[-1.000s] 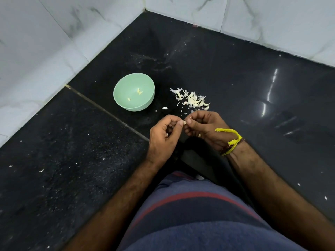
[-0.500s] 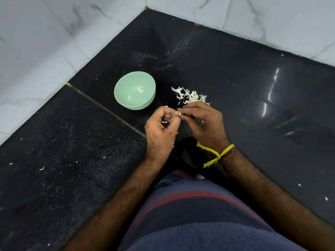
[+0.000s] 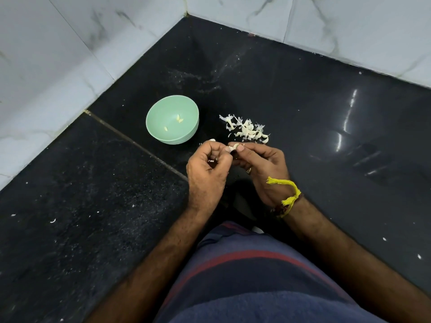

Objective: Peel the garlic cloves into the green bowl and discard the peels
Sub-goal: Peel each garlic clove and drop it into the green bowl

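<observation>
A green bowl (image 3: pixel 154 122) stands on the black counter and holds three small peeled cloves (image 3: pixel 179 118). To its right lies a heap of white garlic peels (image 3: pixel 246 129). My left hand (image 3: pixel 206 173) and my right hand (image 3: pixel 261 169) meet just in front of the bowl. Between their fingertips both pinch one small white garlic clove (image 3: pixel 233 148). A further white piece (image 3: pixel 212 140) shows by my left hand's fingers; whether it lies on the counter I cannot tell. A yellow thread is tied at my right wrist.
The black stone counter (image 3: pixel 303 94) runs into a corner of white marble-look wall tiles (image 3: pixel 58 54). A seam (image 3: pixel 130 141) crosses the counter left of my hands. Small white flecks (image 3: pixel 53 220) lie scattered on the counter. My striped blue shirt fills the bottom of the view.
Both hands moved away from my body toward the bowl and peel heap, still holding the clove between them. My right hand turned palm-down over the clove.
</observation>
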The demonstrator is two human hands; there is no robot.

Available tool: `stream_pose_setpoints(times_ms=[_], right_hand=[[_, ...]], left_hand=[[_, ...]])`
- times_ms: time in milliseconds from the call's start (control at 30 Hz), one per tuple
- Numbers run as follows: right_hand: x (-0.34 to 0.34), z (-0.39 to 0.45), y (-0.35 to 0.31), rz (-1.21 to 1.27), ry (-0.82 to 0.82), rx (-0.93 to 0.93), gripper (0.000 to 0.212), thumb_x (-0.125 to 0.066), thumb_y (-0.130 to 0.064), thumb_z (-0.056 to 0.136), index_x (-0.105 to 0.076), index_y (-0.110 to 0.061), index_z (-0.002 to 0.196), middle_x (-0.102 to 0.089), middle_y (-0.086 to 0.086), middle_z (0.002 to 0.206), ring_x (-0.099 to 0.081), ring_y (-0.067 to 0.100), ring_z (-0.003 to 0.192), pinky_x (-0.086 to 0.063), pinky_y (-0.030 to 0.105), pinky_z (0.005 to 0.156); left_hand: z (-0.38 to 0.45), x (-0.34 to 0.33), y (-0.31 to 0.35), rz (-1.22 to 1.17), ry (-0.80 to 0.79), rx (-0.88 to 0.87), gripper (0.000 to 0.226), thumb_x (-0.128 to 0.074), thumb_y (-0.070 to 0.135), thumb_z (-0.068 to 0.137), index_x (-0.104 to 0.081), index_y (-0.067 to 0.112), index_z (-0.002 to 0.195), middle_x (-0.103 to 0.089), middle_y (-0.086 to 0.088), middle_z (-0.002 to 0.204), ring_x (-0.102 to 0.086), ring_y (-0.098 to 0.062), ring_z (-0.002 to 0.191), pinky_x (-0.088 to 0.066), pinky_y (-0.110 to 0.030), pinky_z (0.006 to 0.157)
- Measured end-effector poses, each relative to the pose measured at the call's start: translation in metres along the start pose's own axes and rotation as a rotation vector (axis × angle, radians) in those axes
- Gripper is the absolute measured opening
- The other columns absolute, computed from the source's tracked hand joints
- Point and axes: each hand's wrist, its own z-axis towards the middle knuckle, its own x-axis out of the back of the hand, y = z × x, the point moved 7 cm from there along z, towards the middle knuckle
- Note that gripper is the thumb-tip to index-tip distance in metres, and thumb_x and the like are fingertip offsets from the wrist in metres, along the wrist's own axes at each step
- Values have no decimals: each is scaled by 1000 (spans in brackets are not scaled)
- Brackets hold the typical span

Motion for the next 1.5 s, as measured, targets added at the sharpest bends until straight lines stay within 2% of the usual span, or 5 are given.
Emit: stream_pose_setpoints(times_ms=[267,600,933,1200,1500], right_hand=[[3,2,8,17,20,-92,22,-64,-2,89,-68,11,107,-70,27,98,-65,34,92,-53,39,85],[-4,-2,10,34,-41,-144,21,-58,2,92,-66,12,108,-70,29,103,-68,38,100,-52,45,93],[6,0,19,29,53,-154,23,-75,-6,73,-73,1,95,-73,19,88,-66,37,86,-55,48,87],[7,1,11,-75,46,-51,11,-69,7,82,-72,-4,86,-73,10,79,-69,24,77,-60,34,76],[6,3,15,-11,-35,-85,13,-65,6,84,-72,-5,87,-72,9,81,-65,25,78,-58,34,79]], left_hand=[[-3,11,8,46,110,-44,12,-64,15,99,-72,7,98,-68,10,76,-65,-3,70,-52,-21,68],[-2,9,11,215,81,-235,6,-74,6,89,-77,10,91,-68,8,86,-65,-12,79,-53,-24,75],[-2,2,-2,291,14,-134,7,-71,8,88,-69,13,85,-65,3,83,-60,-7,78,-42,-8,73],[-1,-5,-19,186,-67,7,13,-64,25,88,-70,14,88,-69,-1,81,-66,-15,75,-57,-33,72],[-3,-10,-29,-120,-148,202,11,-63,13,97,-71,9,91,-70,-3,77,-65,-11,74,-53,-24,67]])
